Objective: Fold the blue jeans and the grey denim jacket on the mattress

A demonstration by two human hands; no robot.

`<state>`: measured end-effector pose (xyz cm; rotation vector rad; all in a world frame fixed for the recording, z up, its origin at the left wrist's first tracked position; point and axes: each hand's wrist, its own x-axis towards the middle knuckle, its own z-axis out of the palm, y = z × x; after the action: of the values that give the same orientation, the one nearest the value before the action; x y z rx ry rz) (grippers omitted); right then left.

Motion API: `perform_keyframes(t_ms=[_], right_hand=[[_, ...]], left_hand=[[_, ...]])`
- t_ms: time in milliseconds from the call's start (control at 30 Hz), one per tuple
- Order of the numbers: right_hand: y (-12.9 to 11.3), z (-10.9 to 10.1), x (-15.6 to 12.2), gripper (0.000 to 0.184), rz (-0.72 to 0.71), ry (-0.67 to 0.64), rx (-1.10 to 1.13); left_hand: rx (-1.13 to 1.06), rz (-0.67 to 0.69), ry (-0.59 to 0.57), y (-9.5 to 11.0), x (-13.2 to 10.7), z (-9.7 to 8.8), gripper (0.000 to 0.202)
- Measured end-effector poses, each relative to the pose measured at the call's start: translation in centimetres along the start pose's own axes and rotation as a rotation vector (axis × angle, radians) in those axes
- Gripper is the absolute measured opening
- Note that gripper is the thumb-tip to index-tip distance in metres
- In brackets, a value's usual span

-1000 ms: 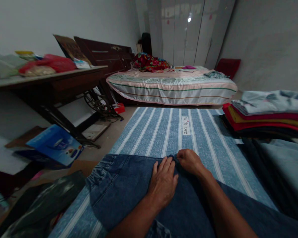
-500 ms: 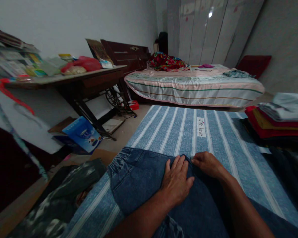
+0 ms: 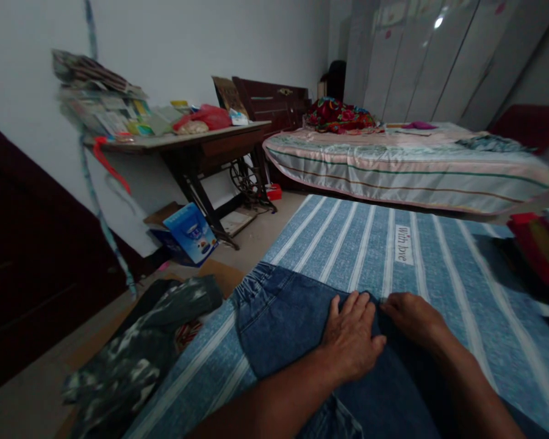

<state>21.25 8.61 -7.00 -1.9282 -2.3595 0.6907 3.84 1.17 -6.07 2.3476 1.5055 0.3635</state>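
Note:
A pair of dark blue jeans [image 3: 283, 323] with a gathered elastic waist lies on a blue-and-white striped cloth [image 3: 343, 244]. My left hand [image 3: 352, 335] rests flat on the denim, fingers stretched out and thumb apart. Just right of it, my right hand [image 3: 409, 314] is closed, its fingertips pinching the far edge of the jeans. The lower part of the garment runs under my forearms and out of view at the bottom. A white "With love" label [image 3: 403, 244] shows on the cloth beyond my hands.
A folded clothes stack [image 3: 540, 244] stands at the right edge. Camouflage clothing [image 3: 165, 341] lies low on the left, near a blue box [image 3: 192, 235]. Behind are a sewing-machine table [image 3: 205, 140] holding clutter and a bed [image 3: 393, 161] with a red floral bundle [image 3: 341, 114].
The view has swung left, so everything appears farther right and the clothes stack is partly cut off. Both hands keep their places on the jeans.

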Motion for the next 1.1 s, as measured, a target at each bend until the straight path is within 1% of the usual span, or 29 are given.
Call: perform_keyframes(t_ms=[167,267,367,433,533,567,633,733,833,900,1000,1100], right_hand=[[0.0,0.0,-0.4,0.025,0.01,0.019,-0.006],[-0.5,-0.5,-1.1,0.025,0.066,0.094,-0.072],[-1.8,-1.7,-2.1,0.022,0.127,0.208,-0.149],[-2.9,-2.5,-2.5,0.024,0.072,0.26,-0.095],[-4.4,-2.8,-2.8,0.026,-0.116,0.261,0.139],[-4.7,-2.5,-2.9,0.026,-0.16,0.267,0.224],[-5.0,-1.3,-3.3,0.03,-0.177,0.315,0.348],[-4.6,1.4,-4.6,0.036,-0.179,0.383,0.386],[-3.6,4.0,-5.9,0.041,-0.257,0.431,0.333],[-3.1,5.4,-6.3,0.044,-0.289,0.466,0.269],[-2.5,6.5,-6.2,0.047,-0.286,0.488,0.18],[-2.3,6.8,-5.9,0.05,-0.275,0.48,0.103]], left_hand=[[-0.006,0.007,-0.015,0.0,0.1,0.2,0.06],[-0.005,0.013,-0.007,-0.1,0.1,0.4,0.06],[-0.006,0.022,-0.006,-0.1,0.2,0.5,0.06],[-0.002,0.035,-0.014,-0.2,0.2,0.4,0.061],[0.009,0.052,-0.018,-0.2,0.3,0.3,0.061],[0.012,0.056,-0.016,-0.2,0.3,0.2,0.061],[0.012,0.057,-0.011,-0.2,0.4,0.1,0.06],[-0.005,0.06,0.008,-0.3,0.5,-0.1,0.056],[-0.027,0.055,0.019,-0.3,0.5,0.0,0.053],[-0.028,0.046,0.026,-0.4,0.6,0.0,0.053],[-0.011,0.044,0.022,-0.7,0.7,0.0,0.056],[0.001,0.061,-0.017,-1.2,0.8,-0.2,0.059]])
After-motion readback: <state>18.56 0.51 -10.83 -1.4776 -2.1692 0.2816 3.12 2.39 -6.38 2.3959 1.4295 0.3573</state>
